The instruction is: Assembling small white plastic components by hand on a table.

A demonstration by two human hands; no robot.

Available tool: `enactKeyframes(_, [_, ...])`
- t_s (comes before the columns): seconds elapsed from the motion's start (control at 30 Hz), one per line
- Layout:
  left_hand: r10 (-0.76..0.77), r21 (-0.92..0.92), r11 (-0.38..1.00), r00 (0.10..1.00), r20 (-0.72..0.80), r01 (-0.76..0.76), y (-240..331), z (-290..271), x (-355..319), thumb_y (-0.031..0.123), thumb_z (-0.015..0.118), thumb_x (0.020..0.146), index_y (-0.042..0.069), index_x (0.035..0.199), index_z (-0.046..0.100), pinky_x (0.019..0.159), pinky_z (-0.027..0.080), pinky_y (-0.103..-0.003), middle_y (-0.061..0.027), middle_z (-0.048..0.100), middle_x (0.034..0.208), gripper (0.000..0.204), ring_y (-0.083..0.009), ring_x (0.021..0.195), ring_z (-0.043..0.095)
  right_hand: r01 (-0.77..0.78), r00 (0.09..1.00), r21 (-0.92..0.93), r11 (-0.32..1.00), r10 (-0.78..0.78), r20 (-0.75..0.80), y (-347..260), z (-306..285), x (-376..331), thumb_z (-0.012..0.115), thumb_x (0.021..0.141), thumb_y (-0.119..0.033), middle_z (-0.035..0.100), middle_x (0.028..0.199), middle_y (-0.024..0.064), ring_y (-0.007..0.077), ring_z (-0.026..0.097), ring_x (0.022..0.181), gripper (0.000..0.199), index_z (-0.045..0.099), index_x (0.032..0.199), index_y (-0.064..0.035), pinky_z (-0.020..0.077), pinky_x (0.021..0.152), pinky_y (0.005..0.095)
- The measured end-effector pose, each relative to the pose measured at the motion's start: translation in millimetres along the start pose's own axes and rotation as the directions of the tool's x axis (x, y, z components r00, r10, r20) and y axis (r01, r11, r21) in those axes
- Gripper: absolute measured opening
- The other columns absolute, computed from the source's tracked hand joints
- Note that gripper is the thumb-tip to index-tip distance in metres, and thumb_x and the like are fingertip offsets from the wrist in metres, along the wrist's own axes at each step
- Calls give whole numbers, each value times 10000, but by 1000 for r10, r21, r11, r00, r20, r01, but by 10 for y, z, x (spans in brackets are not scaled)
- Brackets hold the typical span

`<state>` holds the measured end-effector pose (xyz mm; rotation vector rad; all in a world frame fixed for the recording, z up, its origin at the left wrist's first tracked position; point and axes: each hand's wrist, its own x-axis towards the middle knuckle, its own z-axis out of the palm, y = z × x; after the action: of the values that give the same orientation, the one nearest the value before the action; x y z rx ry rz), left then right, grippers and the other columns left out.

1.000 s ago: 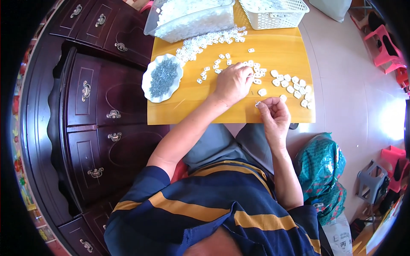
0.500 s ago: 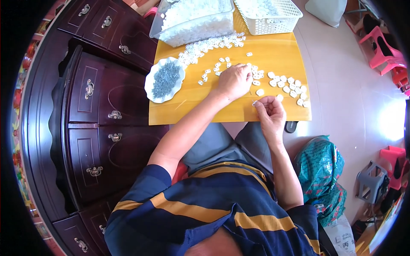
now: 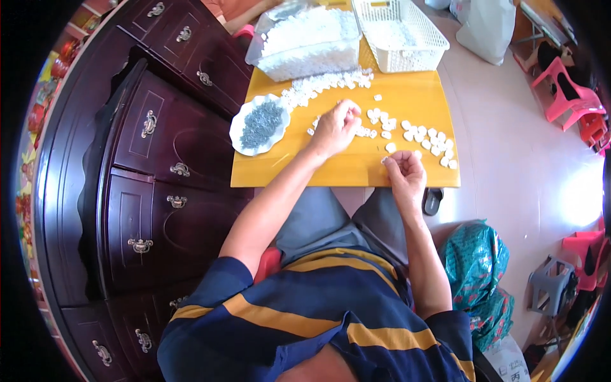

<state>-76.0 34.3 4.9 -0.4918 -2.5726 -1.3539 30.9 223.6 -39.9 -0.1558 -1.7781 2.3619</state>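
Note:
My left hand (image 3: 336, 127) rests on the yellow table (image 3: 407, 95), fingers curled down among several small white pieces (image 3: 420, 135); what it pinches is hidden. At the table's near edge my right hand (image 3: 403, 173) pinches one small white piece at its fingertips. A scalloped white dish (image 3: 258, 124) full of small grey parts sits to the left of my left hand. A trail of more white pieces (image 3: 321, 84) runs toward the far side of the table.
A clear tub (image 3: 309, 43) heaped with white pieces and a white mesh basket (image 3: 401, 33) stand at the table's far edge. Dark wooden drawers (image 3: 159, 146) stand to the left. A green bag (image 3: 474, 264) and pink stools (image 3: 566, 95) are on the floor at right.
My left hand has shifted slightly left among the white pieces. My right hand stays at the near edge with its piece. The view has tilted a little.

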Motion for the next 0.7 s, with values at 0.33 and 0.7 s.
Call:
enactKeyframes(0.33, [-196,-387,885,962,192,258,125,-328,-1072,66,653,992,23,1088,642,635,486,-213,23,631,895,106,-26,729,562,-26,995,-26,999,28,92,-265,24,-273,710,935,-62,602,757,-31,45,522,603,103,608,929,-72,412,554,198])
enactKeyframes(0.7, [-11,-587,803,988,154,100,349,-370,-1755,-14,697,911,24,1086,655,764,534,-230,42,636,933,184,-32,847,601,18,978,-71,997,-3,209,-465,-303,-1038,697,949,-59,603,768,-24,50,525,613,93,608,923,-69,417,559,211])
